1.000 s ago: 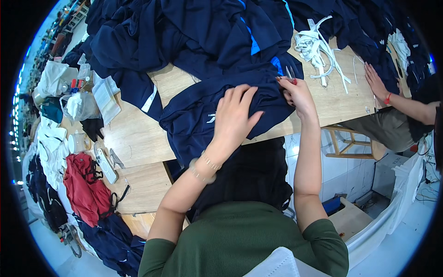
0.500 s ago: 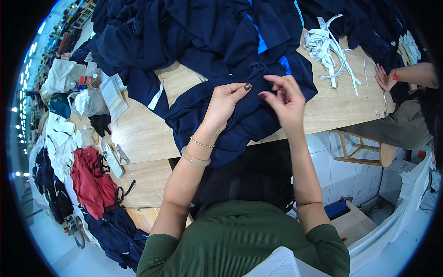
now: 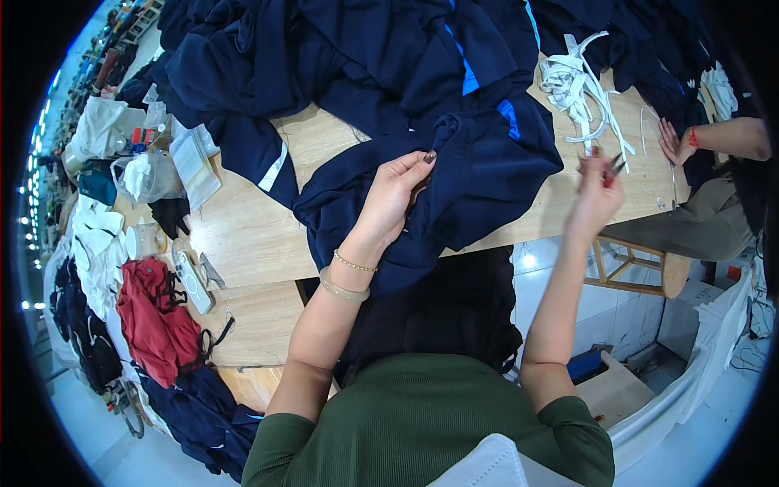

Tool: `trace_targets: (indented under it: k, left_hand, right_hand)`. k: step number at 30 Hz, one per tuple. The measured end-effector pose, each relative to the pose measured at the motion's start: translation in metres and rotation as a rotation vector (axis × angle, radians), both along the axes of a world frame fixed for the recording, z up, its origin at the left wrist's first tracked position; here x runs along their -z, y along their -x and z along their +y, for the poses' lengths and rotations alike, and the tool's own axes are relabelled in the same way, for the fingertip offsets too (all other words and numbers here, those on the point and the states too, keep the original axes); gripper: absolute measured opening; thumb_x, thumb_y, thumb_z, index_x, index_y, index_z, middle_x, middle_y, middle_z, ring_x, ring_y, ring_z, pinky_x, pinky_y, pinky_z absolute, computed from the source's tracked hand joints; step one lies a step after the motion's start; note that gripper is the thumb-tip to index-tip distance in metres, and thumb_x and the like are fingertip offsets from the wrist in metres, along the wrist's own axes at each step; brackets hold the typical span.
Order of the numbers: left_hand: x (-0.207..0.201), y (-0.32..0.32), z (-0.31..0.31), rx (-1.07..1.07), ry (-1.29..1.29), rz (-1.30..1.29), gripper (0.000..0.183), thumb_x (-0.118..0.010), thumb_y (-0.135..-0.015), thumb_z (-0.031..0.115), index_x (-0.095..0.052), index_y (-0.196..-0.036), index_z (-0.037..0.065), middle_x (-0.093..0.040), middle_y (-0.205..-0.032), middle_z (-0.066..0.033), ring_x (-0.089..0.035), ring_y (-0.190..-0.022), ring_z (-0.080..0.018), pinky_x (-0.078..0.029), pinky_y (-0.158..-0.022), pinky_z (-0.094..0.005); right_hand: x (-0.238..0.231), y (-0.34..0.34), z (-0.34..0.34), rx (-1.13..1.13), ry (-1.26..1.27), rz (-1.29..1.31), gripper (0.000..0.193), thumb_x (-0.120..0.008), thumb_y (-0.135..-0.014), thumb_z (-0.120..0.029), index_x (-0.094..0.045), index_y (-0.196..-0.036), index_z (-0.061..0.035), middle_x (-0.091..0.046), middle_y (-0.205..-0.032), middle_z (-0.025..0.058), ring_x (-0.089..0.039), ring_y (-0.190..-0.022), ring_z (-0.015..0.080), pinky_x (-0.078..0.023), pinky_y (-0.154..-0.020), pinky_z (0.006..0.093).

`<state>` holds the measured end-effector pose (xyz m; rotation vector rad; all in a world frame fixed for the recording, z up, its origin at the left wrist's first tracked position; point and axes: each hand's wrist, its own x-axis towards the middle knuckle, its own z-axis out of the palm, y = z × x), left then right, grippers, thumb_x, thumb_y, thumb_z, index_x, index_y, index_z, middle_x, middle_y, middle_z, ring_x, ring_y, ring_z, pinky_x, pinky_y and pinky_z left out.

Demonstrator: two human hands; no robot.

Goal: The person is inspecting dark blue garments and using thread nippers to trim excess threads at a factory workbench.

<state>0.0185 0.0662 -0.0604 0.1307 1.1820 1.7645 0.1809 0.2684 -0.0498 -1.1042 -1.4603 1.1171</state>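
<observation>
A navy garment [image 3: 495,187] with a bright blue patch lies bunched on the table before me. My left hand [image 3: 393,191] is closed on it, thumb and fingers pinching the fabric near a gathered edge. Off to the garment's right, above the table, my right hand [image 3: 595,199] is closed around small thread snips [image 3: 615,168] whose dark blade tips stick out. Just beyond that hand is a tangle of white fabric strips [image 3: 568,85], its lower ends close to my fingers.
A large heap of navy garments [image 3: 341,57] covers the far side. At left are a phone [image 3: 193,282], plastic bags [image 3: 146,178] and a red cloth bag [image 3: 157,321]. Another person's hand [image 3: 672,142] rests on the table's right end, near a wooden stool [image 3: 673,274].
My right hand has moved right, away from the garment, toward the white strips, and the snips' blades now show. The garment's right part is spread flatter; my left hand still pinches it.
</observation>
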Motion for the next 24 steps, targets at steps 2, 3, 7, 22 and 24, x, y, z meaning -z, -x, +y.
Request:
trace_targets:
  k: [2,3,7,22,24]
  left_hand:
    - [0.003,-0.004,-0.002,0.013,-0.028,-0.034,0.016,-0.061,-0.096,0.012,-0.068,-0.097,-0.003,-0.067,-0.085,0.0004,-0.059,-0.074,-0.0048,-0.048,-0.070,-0.0187]
    - [0.010,-0.007,-0.004,0.110,0.012,0.189,0.012,-0.061,-0.094,0.009,-0.067,-0.097,-0.002,-0.066,-0.085,0.0004,-0.059,-0.074,-0.0056,-0.048,-0.071,-0.0199]
    - [0.004,-0.033,-0.010,0.298,0.299,1.105,0.014,-0.066,-0.082,-0.003,-0.064,-0.096,-0.001,-0.066,-0.087,-0.0078,-0.064,-0.074,-0.0172,-0.050,-0.068,-0.0258]
    - [-0.002,0.080,-0.200,-0.469,0.743,0.826,0.021,-0.057,-0.097,0.012,-0.068,-0.109,-0.001,-0.071,-0.100,-0.0058,-0.064,-0.086,-0.0122,-0.049,-0.075,-0.0243]
    - [0.006,0.077,-0.190,-0.487,0.658,0.631,0.021,-0.059,-0.096,0.012,-0.069,-0.108,-0.001,-0.071,-0.100,-0.0048,-0.063,-0.084,-0.0113,-0.048,-0.072,-0.0230]
  right_hand:
    - [0.003,-0.030,0.026,0.067,-0.086,-0.170,0.020,-0.065,-0.094,-0.020,-0.067,-0.086,-0.0018,-0.065,-0.074,0.0016,-0.038,-0.055,0.0026,-0.028,-0.049,0.0205]
    - [0.006,-0.039,0.035,0.049,-0.227,-0.322,0.022,-0.065,-0.094,-0.021,-0.068,-0.085,-0.0015,-0.066,-0.075,0.0016,-0.036,-0.054,0.0021,-0.027,-0.048,0.0202]
    - [-0.006,-0.030,0.014,-0.115,-0.034,-0.406,0.019,-0.065,-0.091,-0.016,-0.070,-0.087,0.0016,-0.064,-0.075,0.0061,-0.056,-0.068,0.0105,-0.044,-0.066,0.0279]
    - [-0.012,-0.032,0.043,-0.095,-0.212,-0.387,0.023,-0.058,-0.096,-0.016,-0.068,-0.109,0.0000,-0.071,-0.100,0.0087,-0.064,-0.083,0.0127,-0.049,-0.074,0.0250]
    - [-0.016,-0.013,0.026,-0.166,-0.068,-0.315,0.021,-0.058,-0.095,-0.015,-0.070,-0.102,0.0006,-0.071,-0.097,0.0083,-0.062,-0.082,0.0093,-0.047,-0.075,0.0217]
